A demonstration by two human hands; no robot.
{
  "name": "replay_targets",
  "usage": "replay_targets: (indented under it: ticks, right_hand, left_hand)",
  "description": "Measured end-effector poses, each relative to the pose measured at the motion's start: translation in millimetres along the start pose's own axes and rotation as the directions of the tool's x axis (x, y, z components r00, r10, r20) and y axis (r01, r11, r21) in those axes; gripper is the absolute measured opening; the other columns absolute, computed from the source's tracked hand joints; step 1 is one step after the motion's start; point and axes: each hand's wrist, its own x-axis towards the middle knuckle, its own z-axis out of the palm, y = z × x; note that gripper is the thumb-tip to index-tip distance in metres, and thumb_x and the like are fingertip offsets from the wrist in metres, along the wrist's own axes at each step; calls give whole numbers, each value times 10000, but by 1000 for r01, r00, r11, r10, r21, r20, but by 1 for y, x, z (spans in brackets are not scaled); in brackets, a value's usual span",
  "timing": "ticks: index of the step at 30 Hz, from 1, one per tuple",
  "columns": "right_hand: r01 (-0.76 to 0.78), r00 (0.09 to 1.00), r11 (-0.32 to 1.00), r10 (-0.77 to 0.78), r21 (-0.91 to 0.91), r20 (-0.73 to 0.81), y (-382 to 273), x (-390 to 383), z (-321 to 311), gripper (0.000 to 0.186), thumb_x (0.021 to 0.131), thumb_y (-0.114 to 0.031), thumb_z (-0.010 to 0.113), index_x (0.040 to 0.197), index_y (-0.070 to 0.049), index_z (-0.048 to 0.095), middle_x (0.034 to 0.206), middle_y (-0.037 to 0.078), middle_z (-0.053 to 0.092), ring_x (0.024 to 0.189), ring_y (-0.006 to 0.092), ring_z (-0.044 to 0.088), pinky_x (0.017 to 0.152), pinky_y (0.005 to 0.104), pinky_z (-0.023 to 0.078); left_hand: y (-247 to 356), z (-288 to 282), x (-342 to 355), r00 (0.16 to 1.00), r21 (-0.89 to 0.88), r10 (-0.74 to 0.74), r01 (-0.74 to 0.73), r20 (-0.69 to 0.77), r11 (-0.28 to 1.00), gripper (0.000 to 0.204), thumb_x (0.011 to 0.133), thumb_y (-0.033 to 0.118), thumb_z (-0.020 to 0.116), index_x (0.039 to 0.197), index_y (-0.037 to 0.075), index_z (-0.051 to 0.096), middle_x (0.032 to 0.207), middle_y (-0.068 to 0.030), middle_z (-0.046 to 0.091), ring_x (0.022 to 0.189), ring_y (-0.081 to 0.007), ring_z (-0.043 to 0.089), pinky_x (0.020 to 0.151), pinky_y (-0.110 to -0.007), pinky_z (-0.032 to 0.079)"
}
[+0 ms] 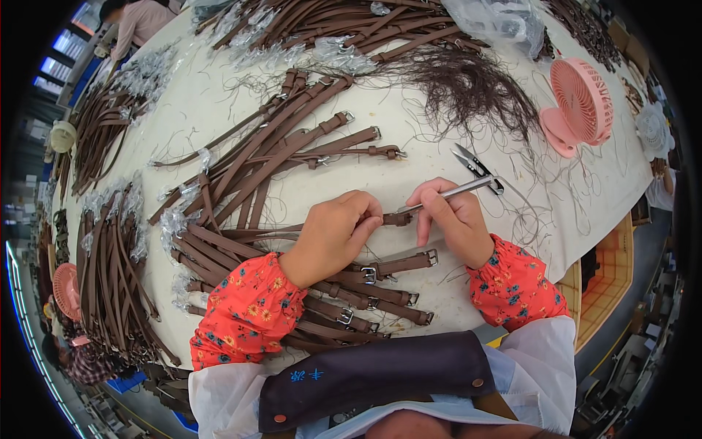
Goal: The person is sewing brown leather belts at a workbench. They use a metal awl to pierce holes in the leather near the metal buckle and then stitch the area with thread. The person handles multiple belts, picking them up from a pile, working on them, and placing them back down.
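My left hand [335, 235] is closed, thumb and fingers pinching a brown leather belt [397, 219] close to its end. The belt's short tip sticks out to the right, toward my other hand. A slim silver pen-shaped tool [466, 188] is gripped in my right hand [459, 219], its lower end at the belt tip. Fingers partly hide the contact there, so I cannot tell if they touch. Just beyond the tool lie black-handled thread snips [479, 169]. More brown belts with metal buckles [369, 275] lie under and around my left forearm.
A pink desk fan [578, 102] stands at the right, near a tangle of dark threads [468, 88]. Further belt bundles [113, 278] with clear plastic wrap lie left and at the back of the white-covered table [409, 110]. Another person [142, 25] is at the far left.
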Motion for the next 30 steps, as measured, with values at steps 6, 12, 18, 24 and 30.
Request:
replay_targets:
  ticks: [6,12,18,24,30]
  right_hand:
    - [2,999,999,0,-43,48,0,-1,2,369,1078,-251,490,912,22,674,704,42,649,601,92,595,659,283,481]
    - [23,998,997,-20,-70,51,1,0,4,383,1075,-251,497,871,20,676,717,54,657,577,99,596,626,274,480]
    - [6,999,998,-2,-61,54,2,0,4,393,1074,-252,500,855,23,676,747,58,672,604,104,605,627,280,487]
    - [7,999,997,-3,-71,54,4,0,4,379,1069,-246,505,869,26,675,774,71,686,637,105,606,632,281,492]
    - [35,998,996,-31,-83,55,6,0,4,349,1070,-249,505,929,23,671,704,56,666,621,98,601,617,277,481]
  left_hand:
    - [1,-5,2,998,-47,-53,54,33,997,80,941,63,670,983,13,624,811,-96,668,692,-184,631,655,-310,511]
    - [-3,-3,0,997,-88,-65,69,51,994,98,950,70,667,1002,13,605,812,-92,665,702,-167,629,660,-307,516]
    - [-2,-5,0,996,-94,-64,70,66,993,101,948,75,671,996,14,605,819,-81,659,693,-146,613,643,-292,508]
    - [-1,-5,0,998,-94,-34,39,57,995,111,941,81,681,990,16,605,809,-55,632,669,-119,590,611,-276,487]
    - [-2,-5,0,998,-120,-28,34,55,992,100,941,65,676,990,16,604,796,-51,628,660,-103,587,589,-263,478]
